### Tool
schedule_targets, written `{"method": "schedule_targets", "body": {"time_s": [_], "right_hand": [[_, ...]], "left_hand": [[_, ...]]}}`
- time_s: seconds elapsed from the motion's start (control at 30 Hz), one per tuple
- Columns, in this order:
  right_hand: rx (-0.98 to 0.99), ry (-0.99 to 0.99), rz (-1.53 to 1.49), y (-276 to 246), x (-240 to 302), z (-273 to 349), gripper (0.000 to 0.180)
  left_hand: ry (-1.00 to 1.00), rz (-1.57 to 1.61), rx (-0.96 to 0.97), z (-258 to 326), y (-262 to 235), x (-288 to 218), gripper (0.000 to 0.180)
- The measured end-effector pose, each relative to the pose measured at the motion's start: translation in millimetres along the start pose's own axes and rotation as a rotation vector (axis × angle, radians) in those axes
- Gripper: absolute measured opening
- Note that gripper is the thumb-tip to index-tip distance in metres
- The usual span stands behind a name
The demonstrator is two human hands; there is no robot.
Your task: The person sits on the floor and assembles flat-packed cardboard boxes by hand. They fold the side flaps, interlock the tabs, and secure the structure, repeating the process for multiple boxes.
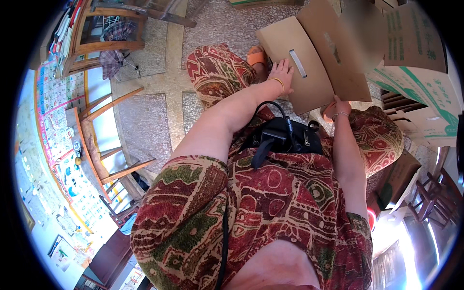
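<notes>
In front of me on the floor is a brown cardboard box [311, 79], its panels folded at an angle to each other. One panel has a pale slot-shaped handle hole, the other a torn-looking handle cutout. My left hand [282, 77], a gold bangle at its wrist, lies with fingers stretched over the left edge of the near panel. At the lower corner, where the two panels meet, my right hand [341, 106] pinches the cardboard edge; its fingertips are partly hidden. A bracelet circles that wrist.
White and brown cartons with green print [420, 92] stand at the right, beside folded brown cardboard [401, 108]. A wooden chair [108, 140] and a wooden shelf [106, 46] are on the left, near a poster-covered wall [63, 140]. Stone-patterned floor [142, 125] lies between. One patch at upper right is blurred.
</notes>
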State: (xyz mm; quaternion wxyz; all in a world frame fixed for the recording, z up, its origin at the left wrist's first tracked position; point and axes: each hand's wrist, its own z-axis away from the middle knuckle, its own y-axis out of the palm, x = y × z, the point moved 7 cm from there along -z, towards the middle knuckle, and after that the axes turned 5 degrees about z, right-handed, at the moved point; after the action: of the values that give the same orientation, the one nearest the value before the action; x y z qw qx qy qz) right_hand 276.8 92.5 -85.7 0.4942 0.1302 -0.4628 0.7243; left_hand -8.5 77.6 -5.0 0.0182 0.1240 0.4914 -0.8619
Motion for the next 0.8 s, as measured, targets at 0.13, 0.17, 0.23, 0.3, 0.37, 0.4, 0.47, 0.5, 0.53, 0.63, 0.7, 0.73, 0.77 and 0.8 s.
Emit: {"method": "schedule_targets", "body": {"time_s": [0.13,0.17,0.23,0.3,0.37,0.4,0.47,0.5,0.53,0.63,0.7,0.73,0.77,0.8], "right_hand": [[-0.058,0.055,-0.34,-10,5,6,0.033],[-0.018,0.056,-0.277,-11,6,7,0.032],[0.065,0.058,-0.15,-12,7,11,0.031],[0.055,-0.214,0.161,-9,-9,-3,0.03],[0.064,-0.538,0.526,-5,-19,-20,0.036],[0.082,-0.721,0.737,-3,-17,-22,0.043],[0.138,-0.969,0.833,12,12,3,0.051],[0.175,-1.031,0.722,16,53,37,0.051],[0.192,-0.996,0.681,10,80,59,0.054],[0.221,-0.971,0.758,8,91,70,0.065],[0.274,-0.982,0.792,7,108,84,0.068],[0.326,-0.994,0.893,13,99,80,0.068],[0.38,-1.026,0.968,18,96,84,0.068],[0.434,-1.059,1.042,23,93,89,0.068]], "left_hand": [[0.012,-0.013,0.004,-1,-2,-6,0.079],[0.011,-0.021,0.006,-2,-3,-6,0.079],[0.0,-0.004,0.06,-5,2,-5,0.078],[0.007,-0.005,0.072,-8,3,-7,0.078],[0.024,-0.034,0.048,-12,5,-8,0.077],[0.025,-0.027,0.074,-12,-3,-10,0.077],[-0.012,-0.016,0.141,-8,-8,-6,0.076],[-0.036,-0.024,0.15,-4,-3,-3,0.077],[-0.037,-0.031,0.151,-6,-4,-2,0.077],[-0.019,-0.036,0.147,-10,-8,-1,0.078],[-0.012,-0.026,0.136,-13,-7,1,0.077],[-0.01,-0.019,0.127,-15,-4,2,0.075],[-0.009,-0.012,0.117,-17,-1,4,0.074],[-0.01,-0.03,0.165,-21,7,7,0.07]]}}
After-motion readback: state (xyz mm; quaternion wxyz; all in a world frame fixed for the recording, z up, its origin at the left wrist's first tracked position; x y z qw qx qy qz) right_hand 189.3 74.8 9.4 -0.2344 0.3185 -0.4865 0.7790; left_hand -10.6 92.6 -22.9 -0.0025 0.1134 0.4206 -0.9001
